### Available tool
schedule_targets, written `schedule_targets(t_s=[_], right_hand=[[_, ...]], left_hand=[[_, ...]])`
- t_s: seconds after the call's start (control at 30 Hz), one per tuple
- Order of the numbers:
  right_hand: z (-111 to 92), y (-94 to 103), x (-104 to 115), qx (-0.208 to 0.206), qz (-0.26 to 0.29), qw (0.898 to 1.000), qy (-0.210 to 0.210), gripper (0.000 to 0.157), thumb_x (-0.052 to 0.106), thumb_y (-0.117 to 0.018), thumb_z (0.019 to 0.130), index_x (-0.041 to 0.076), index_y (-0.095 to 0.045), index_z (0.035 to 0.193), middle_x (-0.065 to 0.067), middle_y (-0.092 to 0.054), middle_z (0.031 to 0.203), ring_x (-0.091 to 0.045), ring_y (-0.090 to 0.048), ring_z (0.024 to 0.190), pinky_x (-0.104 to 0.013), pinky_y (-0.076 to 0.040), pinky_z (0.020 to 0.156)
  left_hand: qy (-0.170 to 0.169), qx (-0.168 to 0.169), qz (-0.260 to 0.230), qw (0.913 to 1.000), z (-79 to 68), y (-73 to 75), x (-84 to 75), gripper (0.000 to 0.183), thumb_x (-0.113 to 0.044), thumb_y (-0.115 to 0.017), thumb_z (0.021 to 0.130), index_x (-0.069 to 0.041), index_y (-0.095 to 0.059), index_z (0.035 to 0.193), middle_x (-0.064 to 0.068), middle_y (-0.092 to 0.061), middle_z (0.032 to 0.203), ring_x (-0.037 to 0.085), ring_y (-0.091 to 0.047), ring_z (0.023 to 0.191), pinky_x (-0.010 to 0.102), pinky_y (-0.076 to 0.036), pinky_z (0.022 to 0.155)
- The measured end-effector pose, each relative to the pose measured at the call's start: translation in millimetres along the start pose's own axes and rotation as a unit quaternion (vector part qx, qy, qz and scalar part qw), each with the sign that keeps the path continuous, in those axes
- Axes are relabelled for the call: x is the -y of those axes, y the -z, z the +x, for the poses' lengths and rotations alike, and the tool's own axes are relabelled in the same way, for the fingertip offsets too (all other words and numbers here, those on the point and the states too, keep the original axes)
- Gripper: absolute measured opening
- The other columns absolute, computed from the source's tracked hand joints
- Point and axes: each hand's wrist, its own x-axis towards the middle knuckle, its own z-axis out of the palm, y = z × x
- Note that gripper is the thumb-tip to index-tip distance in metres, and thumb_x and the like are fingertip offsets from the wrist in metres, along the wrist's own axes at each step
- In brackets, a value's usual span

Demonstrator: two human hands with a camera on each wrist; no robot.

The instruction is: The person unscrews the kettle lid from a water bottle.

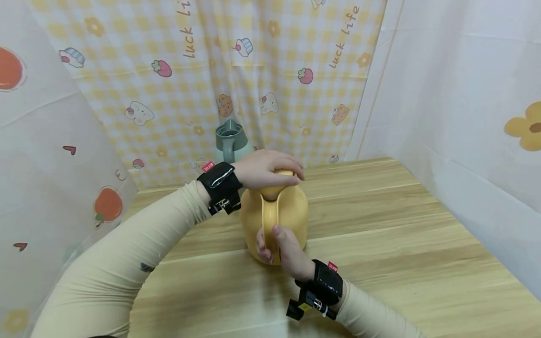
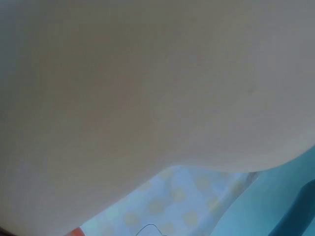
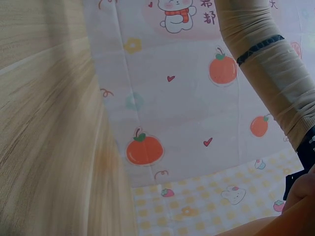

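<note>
A yellow thermos jug (image 1: 297, 213) stands on the wooden table in the head view, its handle (image 1: 270, 213) facing me. From the left, my left hand (image 1: 266, 169) reaches over the top and grips the yellow lid (image 1: 270, 191), thumb on the near side and fingers over the top. My right hand (image 1: 289, 251) holds the lower part of the handle, with the thumb on its right and curled fingers on its left. In the left wrist view, blurred skin fills most of the picture. The jug's edge (image 3: 290, 221) shows at the bottom right of the right wrist view.
Behind the yellow jug, to the left, stands a teal jug (image 1: 232, 141) with an uncovered top, partly hidden by my left hand. Patterned curtains (image 1: 177, 94) hang behind and beside the table. Bare wooden tabletop (image 1: 380, 225) extends to the right.
</note>
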Motion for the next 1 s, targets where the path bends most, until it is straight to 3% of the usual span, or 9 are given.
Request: schedule_targets(t_s=[0.3, 0.47, 0.6, 0.7, 0.83, 1.0], right_hand=[[-2.4, 0.3, 3.4, -0.002, 0.014, 1.0, -0.005, 0.068, 0.053, -0.021, 0.104, -0.005, -0.045, 0.08, -0.019, -0.037, 0.059, -0.011, -0.04, 0.053, -0.03, -0.036, 0.045], [-0.9, -0.8, 2.4, -0.002, 0.021, 1.0, -0.004, 0.069, 0.053, -0.021, 0.104, -0.007, -0.045, 0.079, -0.018, -0.037, 0.059, -0.012, -0.04, 0.053, -0.031, -0.036, 0.044], [-2.2, -1.3, -1.2, -0.006, 0.017, 1.0, -0.02, 0.069, 0.054, -0.023, 0.103, -0.005, -0.046, 0.078, -0.012, -0.04, 0.06, -0.009, -0.041, 0.054, -0.025, -0.038, 0.048], [-3.2, -1.5, -3.2, -0.001, 0.015, 1.0, -0.025, 0.068, 0.053, -0.021, 0.104, -0.005, -0.047, 0.078, -0.011, -0.041, 0.06, -0.008, -0.042, 0.055, -0.023, -0.039, 0.05], [-3.6, -1.1, -2.7, 0.006, 0.014, 1.0, -0.023, 0.069, 0.053, -0.02, 0.104, -0.005, -0.046, 0.079, -0.006, -0.043, 0.061, -0.008, -0.042, 0.055, -0.024, -0.04, 0.05], [-3.1, 0.1, 2.0, 0.004, 0.018, 0.999, -0.028, 0.07, 0.057, -0.023, 0.102, -0.005, -0.045, 0.078, 0.002, -0.044, 0.064, -0.008, -0.041, 0.055, -0.023, -0.038, 0.051]], left_hand=[[0.03, -0.004, 0.014, 0.9994, -0.4, 1.8, -11.9, 0.031, -0.041, -0.051, 0.099, -0.023, -0.069, 0.116, -0.009, -0.06, 0.126, 0.011, -0.049, 0.123, 0.035, -0.035, 0.103], [0.024, 0.017, 0.031, 0.9991, -0.6, 5.9, -13.0, 0.034, -0.04, -0.048, 0.101, -0.022, -0.066, 0.122, -0.004, -0.058, 0.13, 0.013, -0.046, 0.126, 0.038, -0.033, 0.106], [0.035, 0.073, 0.031, 0.9963, 1.2, 11.2, -13.2, 0.04, -0.042, -0.045, 0.102, -0.024, -0.058, 0.134, -0.001, -0.051, 0.139, 0.015, -0.039, 0.133, 0.042, -0.026, 0.11], [0.062, 0.123, 0.03, 0.99, 2.3, 20.7, -19.2, 0.047, -0.047, -0.048, 0.099, -0.027, -0.049, 0.142, 0.0, -0.041, 0.149, 0.018, -0.029, 0.14, 0.045, -0.02, 0.113], [0.088, 0.182, 0.015, 0.9793, 3.7, 42.9, -34.0, 0.064, -0.048, -0.065, 0.09, -0.031, -0.041, 0.147, 0.003, -0.029, 0.155, 0.02, -0.021, 0.143, 0.046, -0.019, 0.113], [0.106, 0.251, 0.023, 0.9618, 2.4, 67.6, -49.8, 0.081, -0.037, -0.079, 0.08, -0.032, -0.037, 0.149, 0.006, -0.017, 0.159, 0.025, -0.012, 0.145, 0.051, -0.015, 0.113]])
